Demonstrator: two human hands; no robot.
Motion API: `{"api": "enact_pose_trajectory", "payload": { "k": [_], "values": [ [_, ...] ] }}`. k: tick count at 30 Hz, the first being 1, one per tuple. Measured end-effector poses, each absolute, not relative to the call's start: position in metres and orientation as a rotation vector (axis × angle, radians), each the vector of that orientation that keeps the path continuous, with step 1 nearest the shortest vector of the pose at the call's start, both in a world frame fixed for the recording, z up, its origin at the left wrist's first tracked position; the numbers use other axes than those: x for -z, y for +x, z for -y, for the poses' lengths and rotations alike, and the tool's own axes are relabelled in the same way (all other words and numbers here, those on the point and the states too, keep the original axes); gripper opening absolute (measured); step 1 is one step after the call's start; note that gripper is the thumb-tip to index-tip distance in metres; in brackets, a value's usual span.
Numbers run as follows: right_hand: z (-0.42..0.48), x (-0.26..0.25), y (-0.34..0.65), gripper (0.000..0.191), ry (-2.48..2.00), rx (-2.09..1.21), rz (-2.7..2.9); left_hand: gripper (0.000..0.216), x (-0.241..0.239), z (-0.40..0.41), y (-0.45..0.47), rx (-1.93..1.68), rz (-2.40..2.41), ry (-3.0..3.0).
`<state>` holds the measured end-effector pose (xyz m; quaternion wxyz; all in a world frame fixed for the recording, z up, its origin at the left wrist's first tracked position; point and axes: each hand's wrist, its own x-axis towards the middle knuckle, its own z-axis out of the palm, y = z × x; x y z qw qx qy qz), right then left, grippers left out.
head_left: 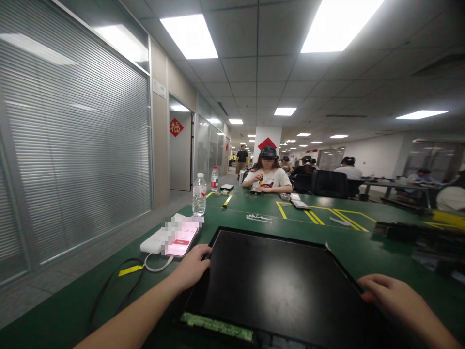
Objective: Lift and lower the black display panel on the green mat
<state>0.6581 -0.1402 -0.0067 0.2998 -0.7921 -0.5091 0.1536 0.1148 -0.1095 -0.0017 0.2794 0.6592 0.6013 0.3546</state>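
Observation:
A large black LCD screen panel (283,281) in a thin dark frame lies before me, its glossy face up. Along its near left edge runs a green circuit board (218,325). My left hand (194,265) is closed on the panel's left edge, with the fingertips partly hidden behind the frame. At the opposite side my right hand (387,293) has its thumb and fingers closed on the right edge. What lies under the panel is hidden. Just beyond my left hand are a phone (183,238) with a lit pink screen and a white power bank (152,242).
On the green table (145,286) stand two water bottles (199,194). A black cord (105,276) with a yellow tag lies at left. Blurred dark parts (417,242) sit at right. A person (267,179) sits across the table.

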Motion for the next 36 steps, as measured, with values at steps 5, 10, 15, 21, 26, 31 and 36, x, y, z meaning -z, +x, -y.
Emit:
{"api": "enact_pose_trajectory", "payload": {
  "k": [5, 10, 15, 21, 26, 31, 36],
  "values": [
    [0.142, 0.004, 0.655, 0.038, -2.110, -0.381, 1.404, 0.064, 0.003, 0.117, 0.116, -0.875, -1.608, 1.916],
    [0.141, 0.007, 0.653, 0.041, -2.119, -0.351, 1.393, 0.068, 0.000, 0.119, 0.114, -0.794, -1.633, 2.017],
    [0.141, 0.009, 0.654, 0.041, -2.104, -0.356, 1.380, 0.064, -0.004, 0.119, 0.110, -0.812, -1.612, 2.057],
    [0.141, 0.008, 0.657, 0.039, -2.093, -0.327, 1.415, 0.063, -0.009, 0.126, 0.109, -0.797, -1.388, 2.145],
    [0.138, 0.011, 0.664, 0.040, -2.105, -0.333, 1.427, 0.069, -0.015, 0.131, 0.111, -0.520, -1.048, 2.319],
    [0.139, 0.009, 0.661, 0.034, -2.089, -0.299, 1.447, 0.060, -0.015, 0.132, 0.113, -0.491, -0.866, 2.370],
    [0.146, -0.004, 0.644, 0.040, -2.153, -0.367, 1.404, 0.058, -0.015, 0.131, 0.114, -0.541, -0.824, 2.358]
  ]
}}
